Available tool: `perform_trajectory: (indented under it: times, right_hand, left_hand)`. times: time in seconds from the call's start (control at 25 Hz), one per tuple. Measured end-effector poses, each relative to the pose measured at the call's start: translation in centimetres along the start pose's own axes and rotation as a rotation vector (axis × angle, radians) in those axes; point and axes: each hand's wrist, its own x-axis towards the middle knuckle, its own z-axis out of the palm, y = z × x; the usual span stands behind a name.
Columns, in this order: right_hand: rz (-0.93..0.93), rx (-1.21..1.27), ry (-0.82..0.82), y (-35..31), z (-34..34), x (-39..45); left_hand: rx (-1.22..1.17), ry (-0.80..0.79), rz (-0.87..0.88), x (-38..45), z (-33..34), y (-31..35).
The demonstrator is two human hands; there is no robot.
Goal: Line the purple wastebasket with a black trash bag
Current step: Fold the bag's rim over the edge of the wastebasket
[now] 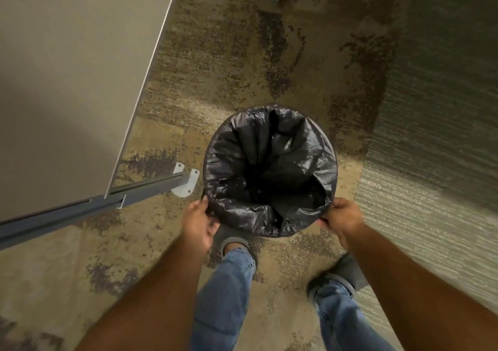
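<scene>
Now both hands, left (200, 222) and right (341, 217), are pinching the black bag (269, 167) over the wastebasket rim, out on the carpeted floor (215, 54); thin, slippery film, best gripped at the folded edge.

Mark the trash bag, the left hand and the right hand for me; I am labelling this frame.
trash bag (272, 167): head view, on its crinkled inner wall.
left hand (200, 222): head view, on its back.
right hand (343, 216): head view, on its back.

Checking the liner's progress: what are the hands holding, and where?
Both the left hand and right hand grip the black trash bag at its near rim, on opposite sides.
</scene>
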Motion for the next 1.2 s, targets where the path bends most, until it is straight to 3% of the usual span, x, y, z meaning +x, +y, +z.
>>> perform_trajectory:
  times: [0.12, 0.2, 0.28, 0.36, 0.44, 0.56, 0.72, 0.92, 1.08, 1.2]
  right_hand:
    - [0.096, 0.08, 0.127, -0.7, 0.3, 0.9]
    - [0.134, 0.09, 0.17, -0.9, -0.2, 0.9]
    - [0.028, -0.067, 0.232, -0.5, -1.0, 0.5]
    - [-0.182, -0.009, 0.366, -0.3, -1.7, -0.7]
    - [-0.408, 0.059, 0.425, -0.8, -1.7, -2.4]
    - [-0.571, -0.052, 0.367, -1.9, 0.2, -4.2]
    - [-0.412, 0.047, 0.199, -2.6, 1.9, -3.7]
    - [-0.359, 0.059, 0.232, -0.4, 0.7, -3.2]
    - [-0.255, 0.045, 0.08, 2.9, 0.5, -4.1]
    - [-0.263, 0.133, 0.067, 3.3, 0.9, -4.4]
  left_hand:
    - [0.091, 0.049, -0.158, 1.8, 0.6, 0.6]
    - [0.109, 0.043, -0.142, 2.2, 1.3, 1.2]
    - [0.074, 0.16, 0.13, 1.7, 1.8, 2.2]
    - [0.136, 0.27, 0.458, 0.4, 2.3, 3.7]
    - [0.232, 0.218, 0.612, -1.1, 3.1, 4.7]
    - [0.474, 0.092, 0.608, -2.5, 4.3, 5.1]
    - [0.599, 0.083, 0.58, -2.1, 4.9, 4.9]
    - [0.477, 0.214, 0.601, -3.1, 3.6, 3.4]
    - [0.61, 0.167, 0.605, -3.6, 2.0, 1.2]
    - [0.675, 0.176, 0.581, -4.0, 2.3, 1.0]
